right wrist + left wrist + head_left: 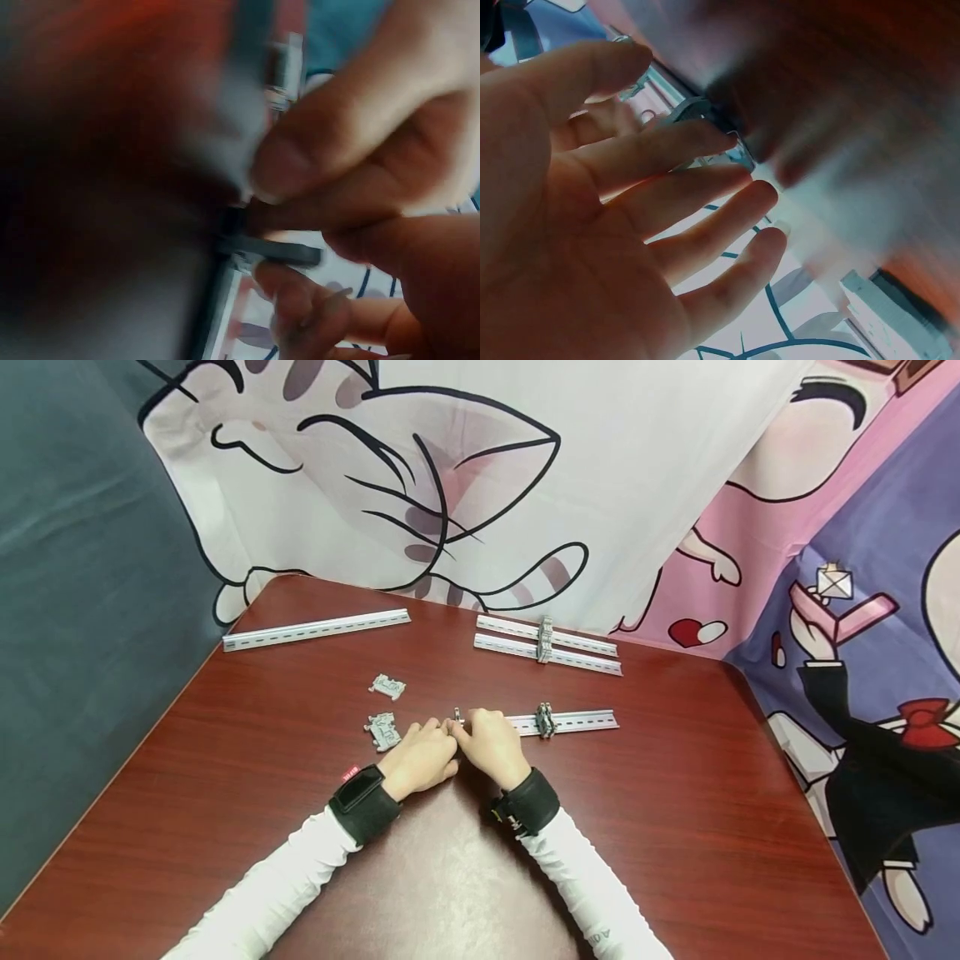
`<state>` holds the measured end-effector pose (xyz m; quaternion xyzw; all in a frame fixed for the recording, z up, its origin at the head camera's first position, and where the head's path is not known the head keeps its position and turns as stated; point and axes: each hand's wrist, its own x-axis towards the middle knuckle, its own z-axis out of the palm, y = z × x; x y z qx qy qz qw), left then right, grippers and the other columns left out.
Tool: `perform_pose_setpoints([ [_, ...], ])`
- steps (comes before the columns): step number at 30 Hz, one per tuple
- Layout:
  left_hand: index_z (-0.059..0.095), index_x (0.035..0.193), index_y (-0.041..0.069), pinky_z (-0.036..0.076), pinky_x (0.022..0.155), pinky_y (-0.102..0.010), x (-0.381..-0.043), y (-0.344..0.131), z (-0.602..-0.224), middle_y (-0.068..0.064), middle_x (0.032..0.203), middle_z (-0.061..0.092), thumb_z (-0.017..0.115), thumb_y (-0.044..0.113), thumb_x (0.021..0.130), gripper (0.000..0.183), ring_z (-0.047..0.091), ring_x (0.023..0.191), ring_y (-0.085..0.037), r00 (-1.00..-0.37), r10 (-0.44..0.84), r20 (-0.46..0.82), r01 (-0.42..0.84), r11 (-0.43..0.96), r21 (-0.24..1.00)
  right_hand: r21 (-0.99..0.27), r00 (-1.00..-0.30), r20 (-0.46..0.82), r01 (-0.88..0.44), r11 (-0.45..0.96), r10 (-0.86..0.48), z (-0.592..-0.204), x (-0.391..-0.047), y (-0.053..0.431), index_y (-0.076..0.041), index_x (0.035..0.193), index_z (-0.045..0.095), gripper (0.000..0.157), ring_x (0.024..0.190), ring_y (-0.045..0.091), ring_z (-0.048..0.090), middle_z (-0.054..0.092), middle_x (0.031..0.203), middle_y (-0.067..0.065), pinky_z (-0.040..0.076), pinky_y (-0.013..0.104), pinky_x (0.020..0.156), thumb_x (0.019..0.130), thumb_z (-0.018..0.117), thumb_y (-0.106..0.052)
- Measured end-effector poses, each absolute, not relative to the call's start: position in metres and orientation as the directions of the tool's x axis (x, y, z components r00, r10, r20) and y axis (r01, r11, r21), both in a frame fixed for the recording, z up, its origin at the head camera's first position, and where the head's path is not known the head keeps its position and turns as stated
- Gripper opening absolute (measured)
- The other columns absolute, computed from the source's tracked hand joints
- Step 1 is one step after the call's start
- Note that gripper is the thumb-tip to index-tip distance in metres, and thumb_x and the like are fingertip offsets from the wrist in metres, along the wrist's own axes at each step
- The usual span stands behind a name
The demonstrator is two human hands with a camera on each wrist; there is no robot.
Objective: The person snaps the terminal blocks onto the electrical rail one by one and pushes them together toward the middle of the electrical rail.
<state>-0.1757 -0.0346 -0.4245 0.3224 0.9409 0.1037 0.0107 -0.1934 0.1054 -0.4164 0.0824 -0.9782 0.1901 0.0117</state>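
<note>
Over the left part of the nearest slotted metal DIN rail (585,721), both hands meet. A small grey terminal block (281,252) shows between fingers in the right wrist view, just above the rail; the right hand (491,745) pinches it. My left hand (422,756) is close beside it, its fingers extended and the index tip by a grey part in the left wrist view. Overlapping fingers hide much of the contact. Further right, another grey terminal block (545,720) sits across this rail. Two flat grey terminal blocks (383,732) lie left of the hands.
Two parallel rails (506,646) lie at the back right, with grey blocks (544,639) spanning both. A longer bare rail (315,630) lies at the back left. Printed cloth (637,485) hangs behind the brown table (675,793), and a teal curtain (90,610) on the left.
</note>
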Motion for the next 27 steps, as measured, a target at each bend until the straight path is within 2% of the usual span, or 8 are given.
perform_pose_setpoints([
  [4, 0.067, 0.084, 0.004, 0.046, 0.077, -0.048, -0.177, -0.034, -0.422, -0.017, 0.113, 0.064, 0.065, 0.019, 0.086, 0.015, 0.055, 0.098, -0.033, -0.798, 0.602, -0.011, 0.585, 0.779, 0.226, -0.290, -0.990, 0.103, -0.118, 0.950, -0.091, -0.422, -0.191, 0.098, -0.014, 0.058, 0.053, 0.036, 0.058, 0.026, 0.064, 0.064, 0.061, 0.007, 0.040, 0.036, 0.043, 0.086, 0.065, -0.032],
  [9, 0.067, 0.086, 0.005, 0.046, 0.079, -0.049, -0.178, -0.034, -0.421, -0.016, 0.112, 0.062, 0.066, 0.020, 0.085, 0.015, 0.054, 0.099, -0.033, -0.802, 0.597, -0.035, 0.572, 0.783, 0.245, -0.225, -0.984, 0.166, -0.105, 0.969, -0.068, -0.425, -0.190, 0.093, -0.013, 0.060, 0.059, 0.029, 0.063, 0.032, 0.068, 0.071, 0.071, 0.013, 0.047, 0.041, 0.048, 0.083, 0.068, -0.028],
  [16, 0.066, 0.109, 0.003, 0.046, 0.080, -0.049, -0.179, -0.035, -0.421, -0.019, 0.122, 0.061, 0.067, 0.020, 0.085, 0.029, 0.054, 0.102, -0.034, -0.797, 0.603, -0.037, 0.578, 0.779, 0.245, -0.200, -0.986, 0.158, -0.082, 0.976, -0.050, -0.424, -0.193, 0.089, -0.013, 0.061, 0.060, 0.028, 0.065, 0.032, 0.068, 0.071, 0.073, 0.014, 0.048, 0.041, 0.049, 0.081, 0.070, -0.030],
  [22, 0.067, 0.086, 0.005, 0.046, 0.077, -0.047, -0.178, -0.034, -0.420, -0.016, 0.109, 0.063, 0.066, 0.019, 0.085, 0.014, 0.054, 0.097, -0.033, -0.800, 0.600, -0.023, 0.579, 0.781, 0.232, -0.203, -0.986, 0.158, -0.078, 0.976, -0.045, -0.425, -0.195, 0.090, -0.014, 0.058, 0.059, 0.031, 0.062, 0.032, 0.068, 0.070, 0.068, 0.011, 0.047, 0.040, 0.047, 0.079, 0.072, -0.032],
  [27, 0.064, 0.075, 0.007, 0.045, 0.077, -0.047, -0.178, -0.033, -0.420, -0.016, 0.107, 0.064, 0.065, 0.019, 0.086, 0.016, 0.054, 0.096, -0.033, -0.804, 0.594, -0.023, 0.573, 0.784, 0.241, -0.218, -0.986, 0.160, -0.072, 0.973, -0.037, -0.425, -0.196, 0.093, -0.015, 0.055, 0.055, 0.032, 0.061, 0.031, 0.067, 0.068, 0.064, 0.009, 0.047, 0.040, 0.047, 0.077, 0.074, -0.031],
])
